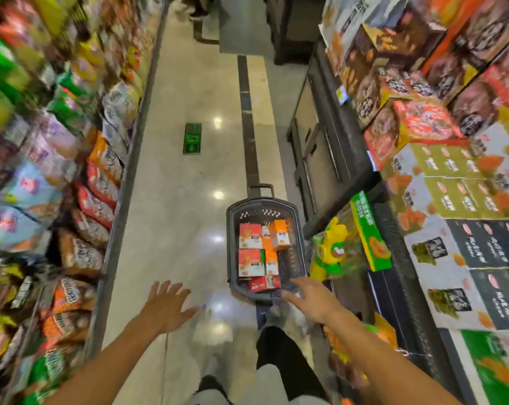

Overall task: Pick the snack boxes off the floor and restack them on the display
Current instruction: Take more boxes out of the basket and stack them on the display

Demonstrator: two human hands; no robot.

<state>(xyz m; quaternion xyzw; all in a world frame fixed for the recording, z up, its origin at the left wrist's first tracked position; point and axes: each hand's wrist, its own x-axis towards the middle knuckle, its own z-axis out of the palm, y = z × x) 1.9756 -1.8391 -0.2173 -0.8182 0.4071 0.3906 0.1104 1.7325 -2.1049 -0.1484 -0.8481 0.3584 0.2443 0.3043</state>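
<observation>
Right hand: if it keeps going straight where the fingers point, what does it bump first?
Probably the near rim of the dark basket; the right hand points up-left at it. Depth is unclear.

A shop aisle, of the supermarket kind, is shown. Shelving [121,182] packed with bright snack bags [101,176] is ranged along the left, and stacked printed snack boxes [422,124] are set out on a dark display [343,159] along the right, with a polished tiled floor [189,92] running between them to the far end. A dark shopping basket [298,229] loaded with small red and orange boxes is stood on the floor by the display, and a green arrow sign [192,138] is fixed to the tiles.
</observation>
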